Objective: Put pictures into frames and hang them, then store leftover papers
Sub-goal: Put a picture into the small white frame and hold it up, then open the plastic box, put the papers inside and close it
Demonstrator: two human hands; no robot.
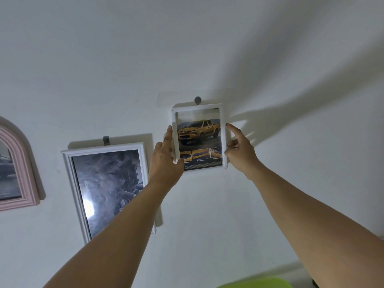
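A small white frame [198,108] with a picture of a yellow pickup truck is against the white wall, its top edge just under a grey wall hook [197,100]. My left hand [165,156] grips the frame's left edge, thumb over the lower front and index finger stretched up along the side. On the other side, my right hand [239,151] holds the lower right edge, index finger pointing up along the frame. Whether the frame hangs on the hook cannot be told.
A larger white frame [68,163] with a dark picture hangs lower left from a dark hook [106,140], partly behind my left forearm. A pink arched frame [27,173] hangs at the far left. Something lime green [255,283] shows at the bottom edge.
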